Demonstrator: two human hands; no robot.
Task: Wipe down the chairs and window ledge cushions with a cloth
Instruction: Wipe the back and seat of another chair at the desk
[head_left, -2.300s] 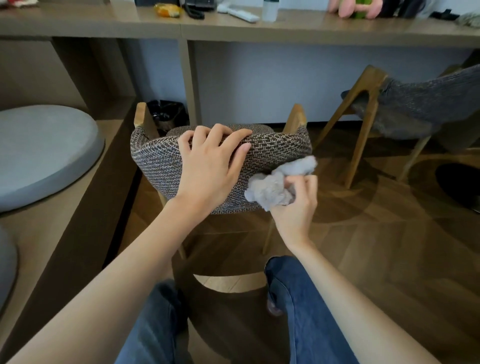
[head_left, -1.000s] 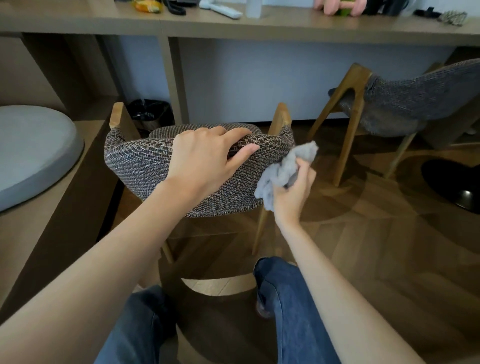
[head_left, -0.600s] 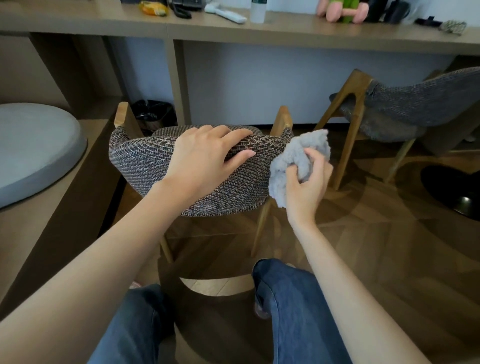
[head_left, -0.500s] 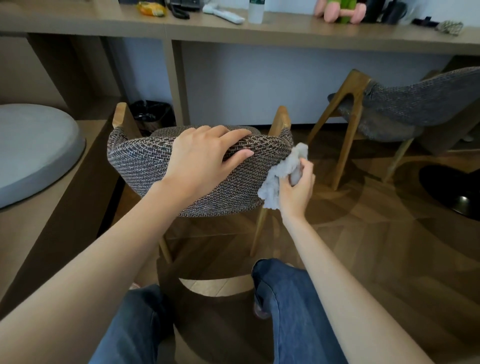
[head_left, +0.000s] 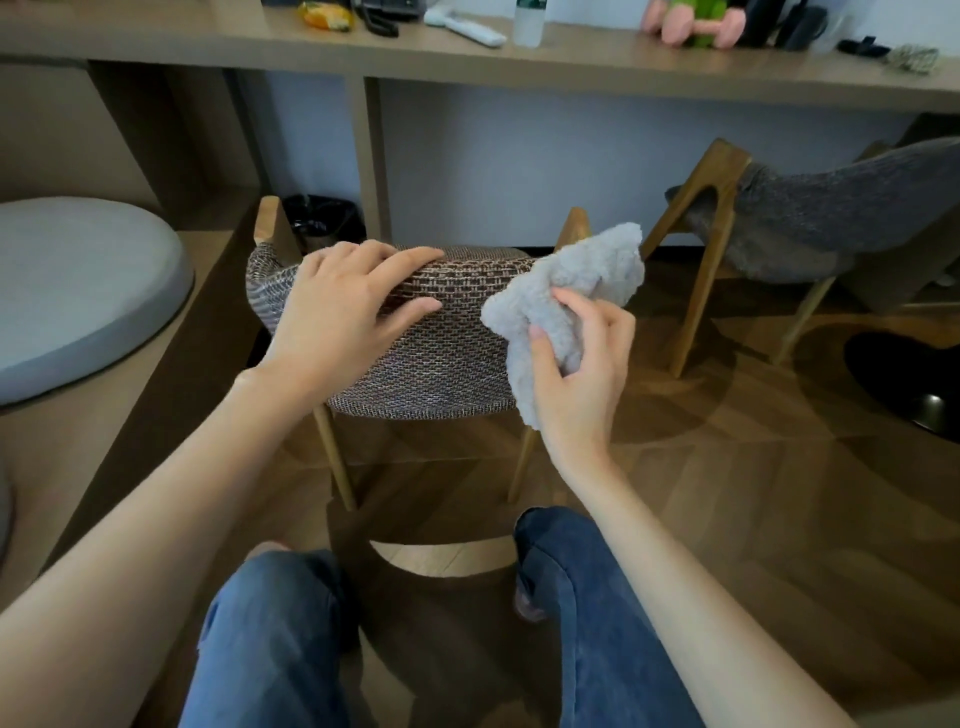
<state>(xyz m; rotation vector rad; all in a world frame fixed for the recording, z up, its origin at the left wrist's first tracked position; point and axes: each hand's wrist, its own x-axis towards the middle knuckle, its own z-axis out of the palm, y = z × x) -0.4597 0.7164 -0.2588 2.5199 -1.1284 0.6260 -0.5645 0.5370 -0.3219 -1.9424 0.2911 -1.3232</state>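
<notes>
A chair with a woven brown-grey backrest (head_left: 447, 358) and wooden legs stands right in front of me, its back toward me. My left hand (head_left: 337, 317) lies over the backrest's top edge, fingers curled across it. A fluffy grey cloth (head_left: 566, 291) is bunched in my right hand (head_left: 582, 374) and pressed against the backrest's right end, covering the wooden post there. On the low wooden ledge at the left lies a round grey cushion (head_left: 78, 296). A second chair (head_left: 810, 218) with grey upholstery stands at the right.
A long wooden desk (head_left: 597, 67) runs across the back with a bottle, remote, pink-green toy and other small items on it. A black bin (head_left: 322, 218) sits under it behind the chair. A dark round base (head_left: 909, 384) lies on the wooden floor at right. My jeans-clad legs are below.
My right hand has swept the cloth up and down along the backrest's right end, and now holds it higher and more spread out. My left hand has stayed on the backrest.
</notes>
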